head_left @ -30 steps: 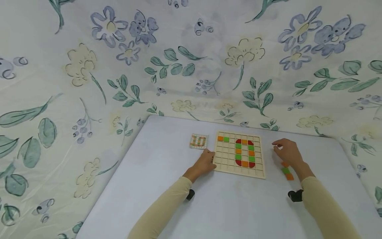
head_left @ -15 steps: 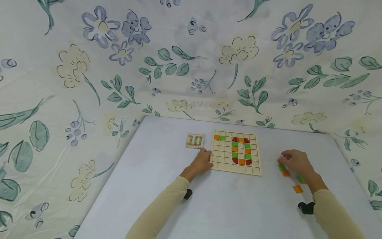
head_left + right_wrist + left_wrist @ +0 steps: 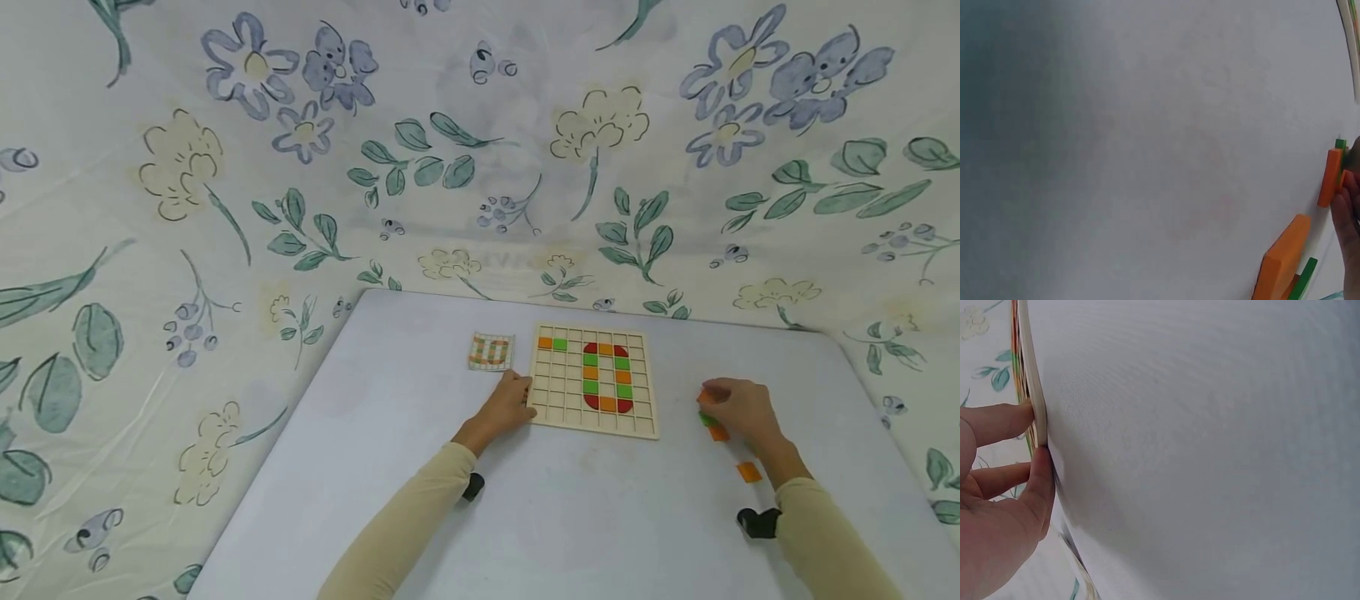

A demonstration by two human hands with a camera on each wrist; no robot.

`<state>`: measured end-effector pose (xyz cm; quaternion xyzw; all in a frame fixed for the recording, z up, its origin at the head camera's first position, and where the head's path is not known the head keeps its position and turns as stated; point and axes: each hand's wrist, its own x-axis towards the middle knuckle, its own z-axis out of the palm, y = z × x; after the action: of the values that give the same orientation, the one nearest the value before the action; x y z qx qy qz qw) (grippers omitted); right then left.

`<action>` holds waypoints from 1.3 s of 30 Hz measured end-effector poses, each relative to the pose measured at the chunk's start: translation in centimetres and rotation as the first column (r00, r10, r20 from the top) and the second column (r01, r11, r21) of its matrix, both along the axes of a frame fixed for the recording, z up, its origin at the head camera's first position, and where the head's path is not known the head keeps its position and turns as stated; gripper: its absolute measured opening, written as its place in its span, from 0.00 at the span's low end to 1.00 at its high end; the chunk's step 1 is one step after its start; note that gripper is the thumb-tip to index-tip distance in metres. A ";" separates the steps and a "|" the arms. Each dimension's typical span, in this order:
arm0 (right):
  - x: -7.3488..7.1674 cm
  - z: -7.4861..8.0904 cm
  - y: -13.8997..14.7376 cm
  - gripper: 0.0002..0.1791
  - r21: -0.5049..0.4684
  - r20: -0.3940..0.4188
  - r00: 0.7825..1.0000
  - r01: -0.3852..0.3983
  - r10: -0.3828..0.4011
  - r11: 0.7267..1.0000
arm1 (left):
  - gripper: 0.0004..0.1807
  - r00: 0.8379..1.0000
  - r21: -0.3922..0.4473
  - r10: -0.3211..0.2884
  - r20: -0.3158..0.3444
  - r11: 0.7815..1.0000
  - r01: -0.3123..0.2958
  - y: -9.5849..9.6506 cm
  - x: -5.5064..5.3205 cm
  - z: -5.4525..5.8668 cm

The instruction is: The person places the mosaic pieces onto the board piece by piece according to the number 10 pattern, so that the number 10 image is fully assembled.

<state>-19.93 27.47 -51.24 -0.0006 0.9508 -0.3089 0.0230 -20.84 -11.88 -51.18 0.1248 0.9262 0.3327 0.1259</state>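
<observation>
My left hand (image 3: 504, 406) rests at the near left side of a square wooden grid board (image 3: 555, 390), fingertips and thumb against its edge. Red, orange and green tiles form a ring in the board's right half. An orange tile (image 3: 544, 342) and a green tile (image 3: 560, 344) sit in its top left cells. Right of the board, my right hand (image 3: 746, 408) pinches an orange tile (image 3: 707, 397) at its fingertips. Just below those fingers lie a green tile (image 3: 707, 419) and another orange tile (image 3: 719, 433). In the right wrist view a green tile (image 3: 1302, 281) shows beside a large orange one (image 3: 1282, 259).
A small pattern card (image 3: 491, 352) with a coloured grid lies left of the board. One loose orange tile (image 3: 748, 472) is near the right wrist. A flower-patterned cloth (image 3: 517, 167) stands behind the white table (image 3: 585, 517).
My right hand has come down and right to the loose tiles, and an orange tile now shows at its fingertips. The left hand stays at the board. The head view has shifted slightly.
</observation>
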 end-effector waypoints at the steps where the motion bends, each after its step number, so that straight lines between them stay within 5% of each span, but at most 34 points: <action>1: 0.0 0.0 -0.1 0.23 0.001 -0.001 1.000 0.004 -0.004 1.000 | 0.31 1.000 -0.002 -0.001 -0.003 1.000 0.001 0.0 -0.1 0.0; 7: -0.5 0.2 -0.5 0.24 0.011 0.008 1.000 0.003 -0.003 1.000 | 0.31 1.000 0.011 0.006 0.008 1.000 -0.006 0.1 -0.2 -0.1; 12: -1.9 0.4 -2.0 0.23 0.000 -0.065 0.997 -0.040 0.040 0.999 | 0.31 1.000 0.017 0.009 0.014 1.000 -0.009 0.0 -0.1 0.0; 25: -6.0 2.3 -10.7 0.20 -0.045 -0.119 0.982 -0.155 0.148 0.987 | 0.28 1.000 0.025 0.009 0.017 1.000 -0.009 -0.1 0.2 0.3; 39: -8.2 1.5 -17.8 0.20 -0.095 -0.130 0.946 -0.311 0.298 0.946 | 0.27 1.000 -0.012 0.003 0.006 1.000 -0.003 0.0 0.6 0.9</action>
<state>-28.17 9.68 -49.71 -0.1667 0.9198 -0.3548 0.0164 -20.23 -11.92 -50.23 0.1215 0.9279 0.3279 0.1290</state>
